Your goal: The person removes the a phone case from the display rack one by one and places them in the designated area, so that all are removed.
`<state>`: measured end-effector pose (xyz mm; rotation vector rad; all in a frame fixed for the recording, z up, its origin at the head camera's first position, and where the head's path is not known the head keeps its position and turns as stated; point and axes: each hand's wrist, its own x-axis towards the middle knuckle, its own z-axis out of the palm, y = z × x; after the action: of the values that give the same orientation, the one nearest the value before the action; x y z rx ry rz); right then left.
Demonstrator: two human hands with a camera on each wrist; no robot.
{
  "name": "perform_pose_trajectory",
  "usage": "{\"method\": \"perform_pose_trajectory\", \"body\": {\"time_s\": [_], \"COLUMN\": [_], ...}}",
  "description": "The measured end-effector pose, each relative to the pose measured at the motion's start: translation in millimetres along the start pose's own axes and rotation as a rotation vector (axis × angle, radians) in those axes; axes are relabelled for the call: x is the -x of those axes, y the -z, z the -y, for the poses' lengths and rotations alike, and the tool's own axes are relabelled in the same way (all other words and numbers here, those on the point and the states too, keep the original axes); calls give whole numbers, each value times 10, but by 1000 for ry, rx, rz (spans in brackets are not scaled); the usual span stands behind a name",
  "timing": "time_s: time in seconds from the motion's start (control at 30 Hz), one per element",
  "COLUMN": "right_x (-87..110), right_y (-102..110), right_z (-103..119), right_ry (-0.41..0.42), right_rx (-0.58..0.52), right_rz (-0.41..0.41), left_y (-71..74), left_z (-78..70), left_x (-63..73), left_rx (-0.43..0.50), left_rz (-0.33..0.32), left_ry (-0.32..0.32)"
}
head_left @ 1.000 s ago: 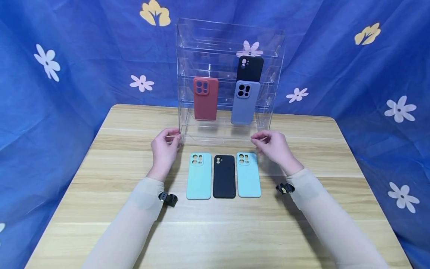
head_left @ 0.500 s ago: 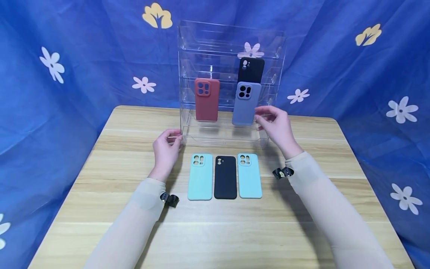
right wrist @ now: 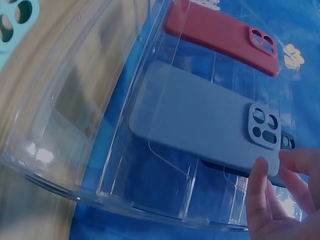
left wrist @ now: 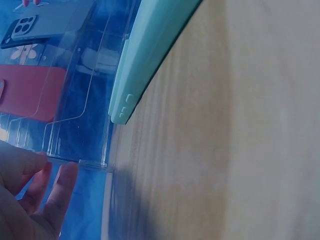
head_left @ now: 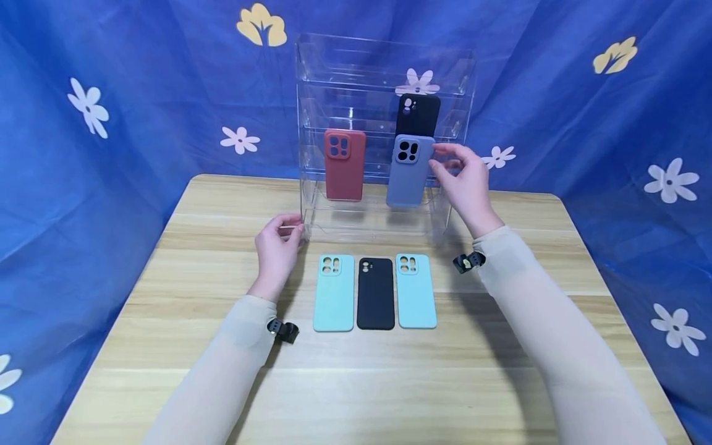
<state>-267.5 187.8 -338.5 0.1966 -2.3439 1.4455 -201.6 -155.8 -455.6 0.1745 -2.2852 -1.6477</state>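
Note:
A clear tiered display stand [head_left: 372,228] stands at the table's back. My left hand [head_left: 277,247] holds its lower left corner, thumb and fingertips at the side wall. A red phone case [head_left: 345,173] leans in the stand's left side. On the right leans a light blue phone case [head_left: 407,179], with a black phone case [head_left: 418,114] behind and above it, its lower part hidden. My right hand [head_left: 464,179] is at the blue case's upper right edge. In the right wrist view, its thumb [right wrist: 259,175] touches or nearly touches that edge, apart from the index finger.
In front of the stand, a mint phone case [head_left: 334,296], another black phone case [head_left: 376,296] and a second mint phone case [head_left: 416,293] lie in a row on the wooden table [head_left: 356,395]. A blue flowered curtain [head_left: 167,93] hangs around the back and sides.
My right hand has left the stand's lower right corner and risen along the blue case's right side to its upper edge. My left hand stays at the stand's lower left corner.

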Motion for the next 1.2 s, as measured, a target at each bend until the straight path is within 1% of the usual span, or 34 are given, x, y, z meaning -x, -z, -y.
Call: {"method": "perform_pose_trajectory", "body": {"time_s": [0.13,0.33,0.5,0.63,0.77,0.9,1.07,1.2], "right_x": [-74,-159,-178,-177,-153,-90,-12,36], "right_y": [3,-6,-28,-48,-61,-68,-64,-45], "right_z": [-7,-31,-45,-72,-101,-102,7,71], "right_ry": [1,-6,2,20,66,107,147,156], "right_rx": [27,50,66,42,21,-17,-40,-46], "right_rz": [-19,0,-2,-26,-63,-81,-100,-115], "left_y": [-1,3,-4,1,3,6,8,5], "left_z": [-12,-17,-10,-4,-4,1,4,-2], "left_x": [-8,-15,-26,-25,-10,-1,-15,-24], "left_rx": [7,2,2,9,4,0,4,12], "left_rz": [0,2,-1,1,4,5,2,10], "left_ry": [-2,9,11,-1,-1,6,-3,6]}}
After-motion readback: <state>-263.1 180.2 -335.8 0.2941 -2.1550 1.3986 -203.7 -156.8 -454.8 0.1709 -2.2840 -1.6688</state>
